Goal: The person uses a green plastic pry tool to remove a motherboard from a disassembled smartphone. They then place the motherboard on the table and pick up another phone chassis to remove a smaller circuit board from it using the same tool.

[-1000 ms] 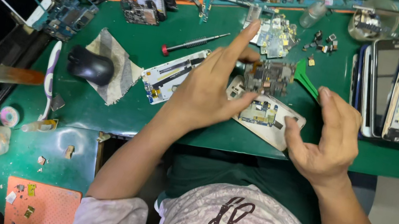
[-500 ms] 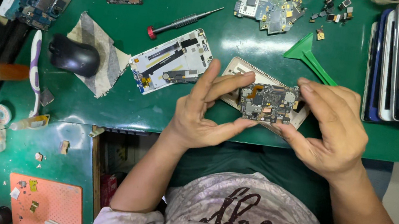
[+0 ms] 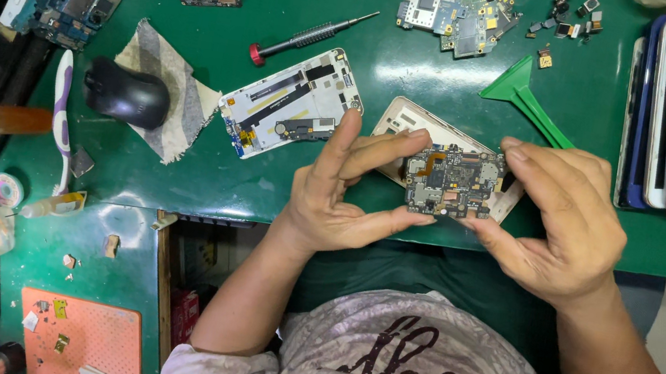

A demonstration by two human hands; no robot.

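- Nearest the body, above the surface's [image 3: 467, 46] front edge, the left hand [image 3: 340, 197] and the right hand [image 3: 559, 227] hold a small circuit board [image 3: 454, 183] between them, each pinching it narrowly by an edge with thumb and fingertips.
- Judging by that light edge grip, the circuit board could slip and drop onto the pale phone back cover [image 3: 404, 122] just beneath it, or past the front edge into the lap; pressing harder to prevent that might flex it and strain its tiny parts.
- Just beyond, a white phone frame [image 3: 291, 102] lies near the left hand, and a green plastic pry tool [image 3: 518, 96] near the right.
- Farther left sit a black mouse [image 3: 126, 93] on a grey cloth [image 3: 168, 85] and a red-handled screwdriver [image 3: 309, 35].
- At the far edge, loose boards [image 3: 461, 4] and small parts lie scattered; an elbow sweep could scatter them.
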